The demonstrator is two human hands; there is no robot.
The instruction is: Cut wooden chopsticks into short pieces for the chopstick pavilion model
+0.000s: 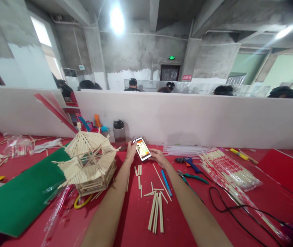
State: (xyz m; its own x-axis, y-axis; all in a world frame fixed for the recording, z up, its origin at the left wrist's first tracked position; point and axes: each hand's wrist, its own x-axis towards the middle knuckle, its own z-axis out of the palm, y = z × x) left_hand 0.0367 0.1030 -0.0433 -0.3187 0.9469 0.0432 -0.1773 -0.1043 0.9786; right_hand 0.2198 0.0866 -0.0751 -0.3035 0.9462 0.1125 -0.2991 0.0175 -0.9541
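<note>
A smartphone [142, 149] with a lit screen is held over the red table [277, 195] near the white partition. My left hand [131, 151] grips its left edge and my right hand [158, 156] holds its lower right side, fingers curled. Below my arms lie loose wooden sticks [156, 211] and a blue pen-like tool [166, 182]. A pagoda model made of sticks [89, 159] stands left of my left arm.
A green board [20, 195] lies at left. A dark-capped bottle [119, 132] stands by the partition [200, 120]. Right of my arm are a blue glue gun [187, 161], green pliers [192, 177], a black cable [239, 207] and wrapped chopstick packs [228, 169]. People sit beyond the partition.
</note>
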